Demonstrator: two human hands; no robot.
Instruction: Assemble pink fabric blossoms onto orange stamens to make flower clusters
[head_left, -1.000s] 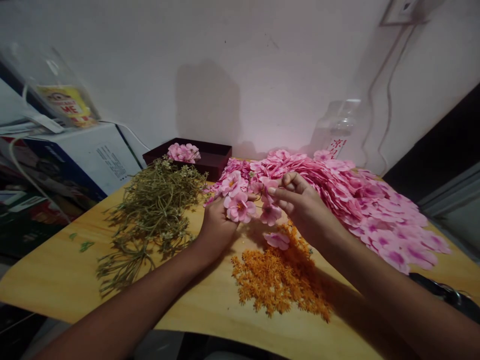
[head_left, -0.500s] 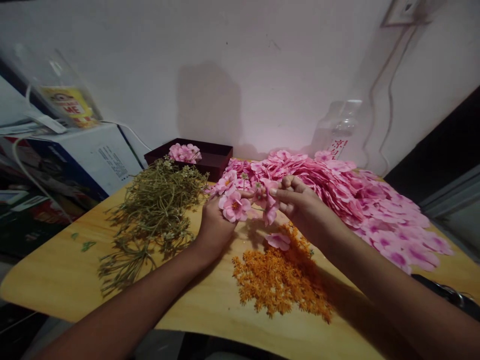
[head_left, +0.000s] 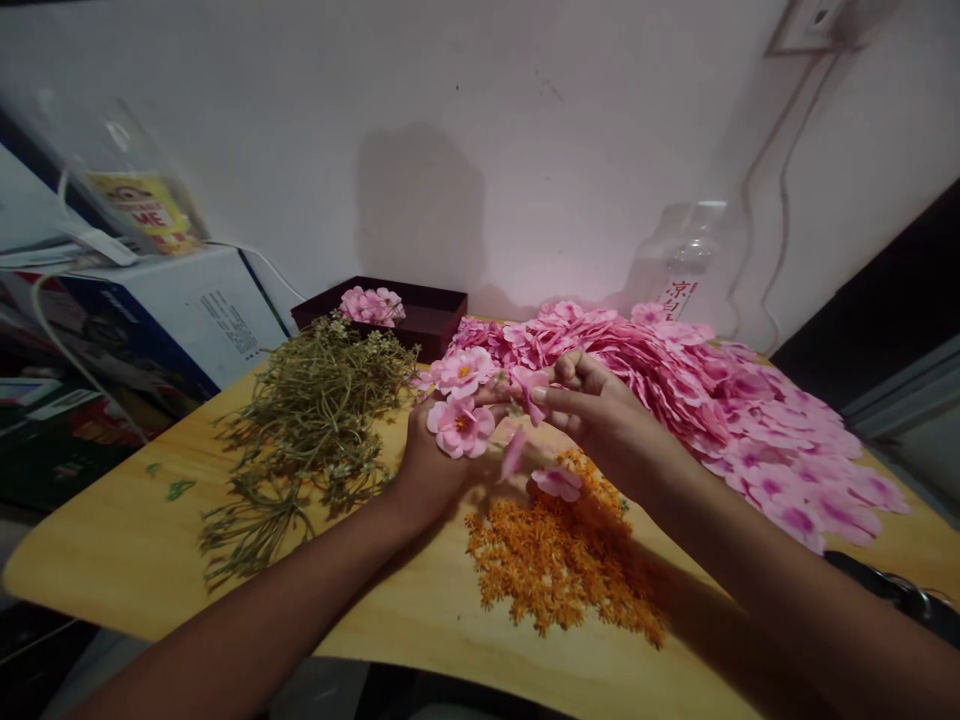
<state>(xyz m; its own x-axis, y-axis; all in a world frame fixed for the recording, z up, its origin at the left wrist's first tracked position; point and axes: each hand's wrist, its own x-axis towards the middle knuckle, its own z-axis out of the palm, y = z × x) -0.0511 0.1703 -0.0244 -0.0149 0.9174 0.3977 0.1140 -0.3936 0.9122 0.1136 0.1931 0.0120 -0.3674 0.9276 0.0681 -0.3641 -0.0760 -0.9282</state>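
Two hands on one flower sprig above the bench

The left hand (head_left: 431, 465) has its fingers closed around a sprig of pink flowers (head_left: 461, 400); two full blooms show clearly, and further blooms are blurred. The right hand (head_left: 600, 410) meets it from the right, fingers (head_left: 555, 397) pinched shut on a pink petal piece at the sprig's tip. One loose pink petal (head_left: 556, 483) lies just below the hands, on the near edge of one orange pile (head_left: 555, 560). One heap of green stems (head_left: 307, 430) sits to the left, one large spread of pink petals (head_left: 750, 420) to the right, reaching almost to the right edge of the bench (head_left: 112, 540). One dark box (head_left: 427, 315) stands at the wall. Bare wood lies open along the near edge and front left corner
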